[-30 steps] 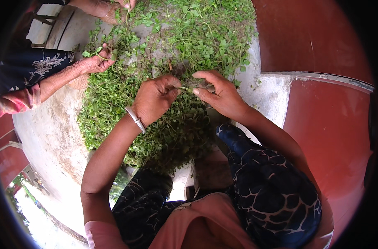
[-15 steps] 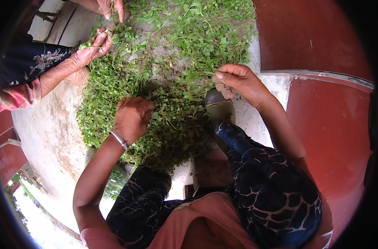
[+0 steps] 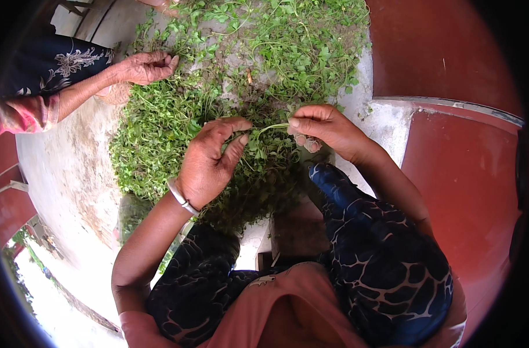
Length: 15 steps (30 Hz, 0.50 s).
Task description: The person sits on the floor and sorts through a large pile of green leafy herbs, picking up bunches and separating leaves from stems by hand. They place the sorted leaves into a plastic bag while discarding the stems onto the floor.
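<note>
Left hand [image 3: 209, 162] and right hand [image 3: 322, 124] raised just above heap of leafy green sprigs [image 3: 160, 124] spread on pale concrete floor [image 3: 67, 174]; one thin green stem [image 3: 270, 126] stretched between them. Fingers of both hands pinched on stem, left at thumb and forefinger, right at fingertips. Another person's hand [image 3: 142, 66] resting on far left edge of heap, fingers loosely extended.
</note>
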Each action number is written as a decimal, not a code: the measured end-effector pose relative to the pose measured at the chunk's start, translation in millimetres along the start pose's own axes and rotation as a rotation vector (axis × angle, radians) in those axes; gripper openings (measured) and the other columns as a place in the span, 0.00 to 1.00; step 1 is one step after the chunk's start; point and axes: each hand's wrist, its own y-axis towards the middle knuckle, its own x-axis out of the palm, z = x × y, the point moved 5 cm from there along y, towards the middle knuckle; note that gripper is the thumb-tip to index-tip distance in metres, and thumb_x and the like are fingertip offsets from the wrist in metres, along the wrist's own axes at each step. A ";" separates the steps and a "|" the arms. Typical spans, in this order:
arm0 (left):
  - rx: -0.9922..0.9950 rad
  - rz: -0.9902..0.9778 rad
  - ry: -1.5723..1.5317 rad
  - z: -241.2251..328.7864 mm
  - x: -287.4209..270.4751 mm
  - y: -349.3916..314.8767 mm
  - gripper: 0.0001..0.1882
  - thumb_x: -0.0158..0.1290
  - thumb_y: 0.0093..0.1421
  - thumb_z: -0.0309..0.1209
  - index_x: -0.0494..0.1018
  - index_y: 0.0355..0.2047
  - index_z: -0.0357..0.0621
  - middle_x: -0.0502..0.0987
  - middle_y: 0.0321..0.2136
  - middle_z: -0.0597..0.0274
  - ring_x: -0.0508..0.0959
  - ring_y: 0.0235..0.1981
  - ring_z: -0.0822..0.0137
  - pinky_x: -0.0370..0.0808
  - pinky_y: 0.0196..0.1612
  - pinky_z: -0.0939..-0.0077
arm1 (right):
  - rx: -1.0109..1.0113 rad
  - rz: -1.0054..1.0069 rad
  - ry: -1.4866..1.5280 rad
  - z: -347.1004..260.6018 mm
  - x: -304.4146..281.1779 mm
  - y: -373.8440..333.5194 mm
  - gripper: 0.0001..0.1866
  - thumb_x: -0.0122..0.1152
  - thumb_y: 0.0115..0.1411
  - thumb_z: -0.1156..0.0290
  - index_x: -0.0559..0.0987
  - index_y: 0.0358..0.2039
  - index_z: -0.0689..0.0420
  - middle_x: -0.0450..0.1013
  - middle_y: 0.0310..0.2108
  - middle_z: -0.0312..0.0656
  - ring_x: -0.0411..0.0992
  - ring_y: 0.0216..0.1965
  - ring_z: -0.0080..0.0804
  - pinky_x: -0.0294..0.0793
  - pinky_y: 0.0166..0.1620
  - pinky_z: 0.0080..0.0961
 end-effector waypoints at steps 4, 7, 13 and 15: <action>0.088 -0.081 0.067 -0.3 25.2 14.6 0.13 0.51 0.58 0.27 0.71 0.43 0.39 0.75 0.39 0.51 0.75 0.40 0.56 0.70 0.46 0.70 | 0.065 -0.045 -0.018 6.8 11.4 4.9 0.12 0.54 0.61 0.62 0.76 0.30 0.58 0.68 0.21 0.30 0.63 0.21 0.14 0.62 0.23 0.13; 0.057 -0.146 0.147 -5.9 38.8 14.4 0.12 0.50 0.57 0.25 0.71 0.42 0.39 0.75 0.35 0.51 0.75 0.36 0.52 0.72 0.42 0.68 | 0.041 -0.083 0.019 10.3 17.8 8.1 0.13 0.54 0.60 0.61 0.75 0.30 0.60 0.68 0.21 0.33 0.62 0.19 0.15 0.63 0.22 0.13; 0.103 -0.072 0.228 -9.1 47.4 1.8 0.08 0.50 0.54 0.23 0.70 0.36 0.38 0.73 0.28 0.51 0.74 0.29 0.51 0.73 0.30 0.63 | 0.064 -0.103 0.009 23.3 26.5 14.7 0.12 0.53 0.61 0.62 0.74 0.31 0.59 0.69 0.23 0.33 0.64 0.22 0.15 0.64 0.25 0.14; 0.044 -0.125 0.247 -11.2 52.5 -1.5 0.05 0.49 0.53 0.23 0.67 0.31 0.38 0.71 0.27 0.51 0.74 0.29 0.50 0.72 0.30 0.61 | 0.025 -0.122 -0.020 26.4 29.3 13.8 0.11 0.54 0.61 0.63 0.74 0.30 0.59 0.68 0.23 0.32 0.63 0.22 0.16 0.65 0.25 0.14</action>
